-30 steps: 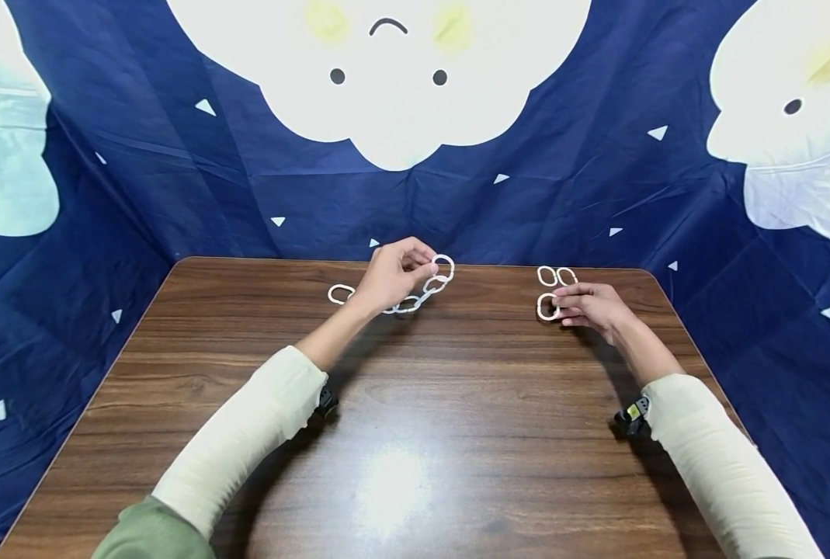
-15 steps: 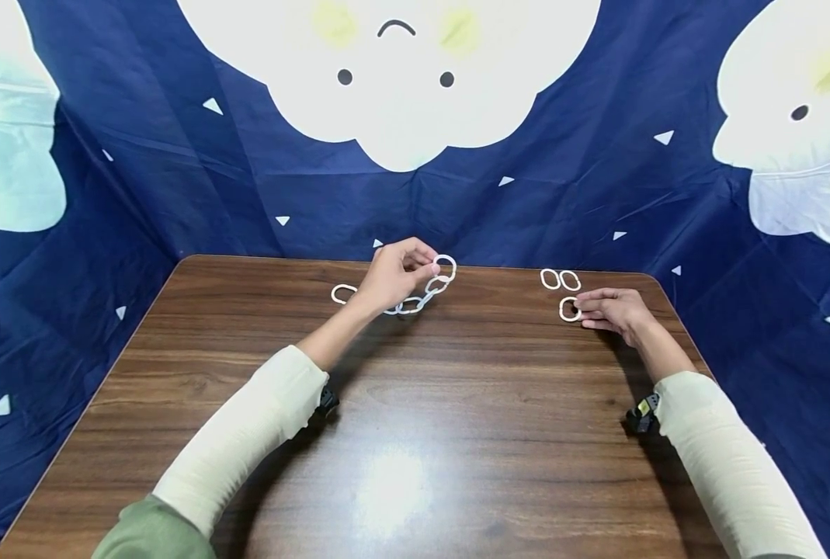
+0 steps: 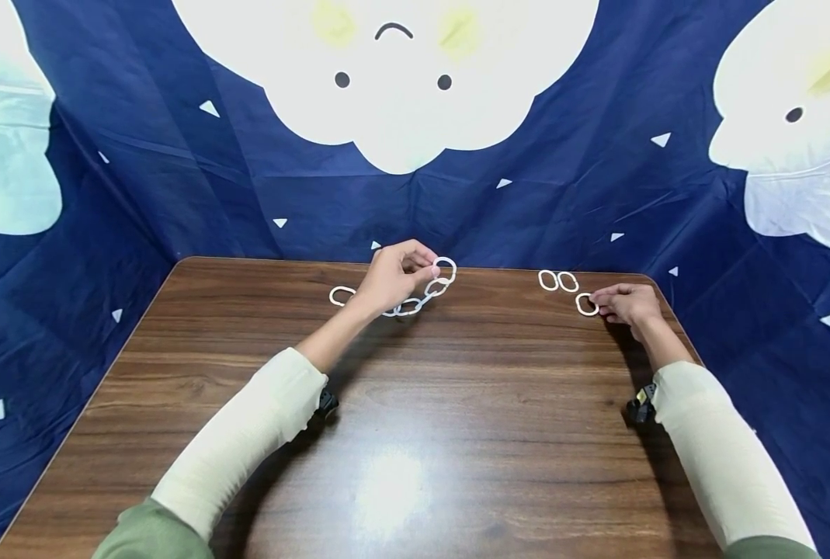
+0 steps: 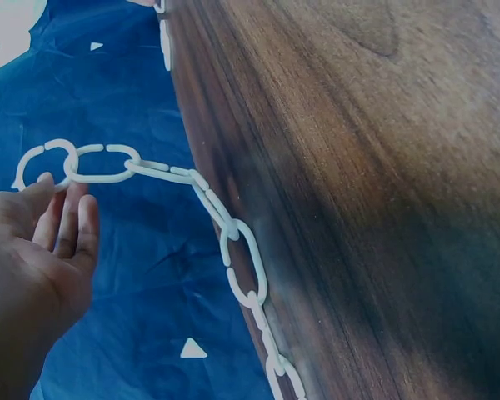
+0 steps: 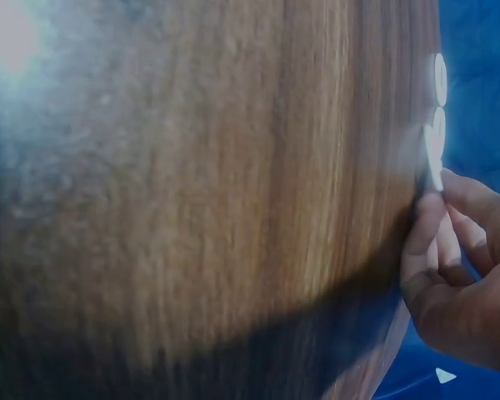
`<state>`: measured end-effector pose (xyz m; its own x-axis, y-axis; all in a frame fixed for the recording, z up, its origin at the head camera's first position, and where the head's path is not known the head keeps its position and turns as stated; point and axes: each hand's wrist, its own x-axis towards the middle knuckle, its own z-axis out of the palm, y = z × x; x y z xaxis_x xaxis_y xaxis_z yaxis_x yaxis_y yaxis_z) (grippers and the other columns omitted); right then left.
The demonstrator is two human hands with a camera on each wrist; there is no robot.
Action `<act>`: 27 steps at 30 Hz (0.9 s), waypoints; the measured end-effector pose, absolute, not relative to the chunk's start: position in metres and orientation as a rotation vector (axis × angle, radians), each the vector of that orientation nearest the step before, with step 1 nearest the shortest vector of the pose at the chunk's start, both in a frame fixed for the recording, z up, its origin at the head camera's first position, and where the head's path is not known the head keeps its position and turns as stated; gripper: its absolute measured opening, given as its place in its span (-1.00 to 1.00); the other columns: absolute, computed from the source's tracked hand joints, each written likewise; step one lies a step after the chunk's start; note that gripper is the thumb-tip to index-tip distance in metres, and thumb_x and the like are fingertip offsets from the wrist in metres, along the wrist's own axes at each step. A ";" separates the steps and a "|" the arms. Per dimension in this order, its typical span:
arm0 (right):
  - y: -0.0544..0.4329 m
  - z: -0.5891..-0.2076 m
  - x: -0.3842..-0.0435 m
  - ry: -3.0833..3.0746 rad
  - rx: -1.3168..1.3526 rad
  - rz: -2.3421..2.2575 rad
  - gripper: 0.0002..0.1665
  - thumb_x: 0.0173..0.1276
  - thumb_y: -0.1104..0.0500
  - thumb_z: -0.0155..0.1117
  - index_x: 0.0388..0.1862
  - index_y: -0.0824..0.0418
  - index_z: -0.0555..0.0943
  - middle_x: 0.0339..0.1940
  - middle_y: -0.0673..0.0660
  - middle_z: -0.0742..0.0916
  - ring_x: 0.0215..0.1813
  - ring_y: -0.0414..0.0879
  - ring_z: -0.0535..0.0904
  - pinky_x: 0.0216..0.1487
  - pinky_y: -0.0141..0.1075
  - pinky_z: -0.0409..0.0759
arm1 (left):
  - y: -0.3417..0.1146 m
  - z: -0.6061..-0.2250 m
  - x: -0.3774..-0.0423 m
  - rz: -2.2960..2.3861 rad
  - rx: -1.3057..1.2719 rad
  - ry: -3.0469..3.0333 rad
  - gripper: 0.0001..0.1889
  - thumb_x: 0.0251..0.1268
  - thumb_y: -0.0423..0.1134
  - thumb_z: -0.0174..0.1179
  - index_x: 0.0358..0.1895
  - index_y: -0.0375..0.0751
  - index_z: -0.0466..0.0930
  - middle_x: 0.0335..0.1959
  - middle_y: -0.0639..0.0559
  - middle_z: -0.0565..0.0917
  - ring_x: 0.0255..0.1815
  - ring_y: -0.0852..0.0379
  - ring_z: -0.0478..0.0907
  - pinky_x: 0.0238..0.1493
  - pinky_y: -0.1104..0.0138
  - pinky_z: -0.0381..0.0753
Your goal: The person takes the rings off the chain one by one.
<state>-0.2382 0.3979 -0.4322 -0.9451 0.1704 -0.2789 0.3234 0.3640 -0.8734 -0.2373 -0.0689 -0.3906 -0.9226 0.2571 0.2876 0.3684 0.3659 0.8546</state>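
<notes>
In the head view my left hand (image 3: 394, 275) pinches the end link of a white plastic link chain (image 4: 162, 172). From the fingertips the chain hangs in a curve down to the table and runs on behind the wrist, where the forearm hides part of it. At the far right of the table, my right hand (image 3: 627, 305) pinches a single white oval link (image 5: 433, 158) between thumb and fingers. Two loose white links (image 5: 440, 81) lie side by side near the back edge, just left of and beyond that hand.
The brown wooden table (image 3: 456, 388) ends at a back edge close beyond both hands. Dark blue cloth (image 3: 456, 210) with cloud shapes stands behind it and at both sides. A wrist camera (image 3: 641, 404) hangs below the right sleeve.
My right hand, with the single link, has moved to the right, away from the two loose links, and slightly toward the back. The left hand stays with the chain end.
</notes>
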 end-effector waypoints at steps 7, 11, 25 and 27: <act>0.395 -0.434 -0.246 2.581 0.515 -1.583 -0.75 0.58 0.32 0.43 -0.30 0.05 0.88 -0.63 -0.38 0.74 -0.48 -0.45 0.66 -0.36 -0.51 0.71 | -0.070 -0.390 -0.236 -1.616 -0.571 -2.517 -0.85 0.51 -0.31 0.52 -0.01 -0.26 0.81 -0.10 -0.18 0.90 -0.11 -0.01 0.86 -0.08 0.43 0.65; 0.395 -0.434 -0.251 2.588 0.558 -1.593 -0.58 0.57 0.34 0.42 -0.47 -0.09 0.82 -0.67 -0.39 0.73 -0.52 -0.46 0.63 -0.39 -0.53 0.68 | -0.071 -0.391 -0.236 -1.611 -0.570 -2.516 -0.86 0.51 -0.30 0.52 -0.01 -0.24 0.81 -0.11 -0.16 0.90 -0.12 0.01 0.86 -0.09 0.43 0.65; 0.399 -0.441 -0.266 2.647 0.717 -1.492 -0.53 0.56 0.18 0.51 -0.60 -0.13 0.67 -0.75 -0.30 0.65 -0.58 -0.44 0.58 -0.48 -0.51 0.65 | -0.071 -0.389 -0.237 -1.659 -0.606 -2.473 -0.83 0.49 -0.37 0.51 0.02 -0.33 0.80 -0.11 -0.20 0.90 -0.15 0.05 0.82 -0.12 0.47 0.64; 0.399 -0.441 -0.267 2.648 0.733 -1.501 -0.53 0.57 0.13 0.50 -0.61 -0.12 0.64 -0.77 -0.28 0.64 -0.60 -0.43 0.58 -0.49 -0.51 0.65 | -0.071 -0.389 -0.237 -1.650 -0.608 -2.477 -0.84 0.50 -0.36 0.51 0.02 -0.32 0.80 -0.11 -0.20 0.90 -0.15 0.04 0.83 -0.12 0.46 0.63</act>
<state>-0.2672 0.3986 -0.4412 -0.8904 0.3908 -0.2333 0.4008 0.4306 -0.8087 -0.2370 -0.0712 -0.3887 -0.9147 0.2693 0.3014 0.3818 0.3315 0.8627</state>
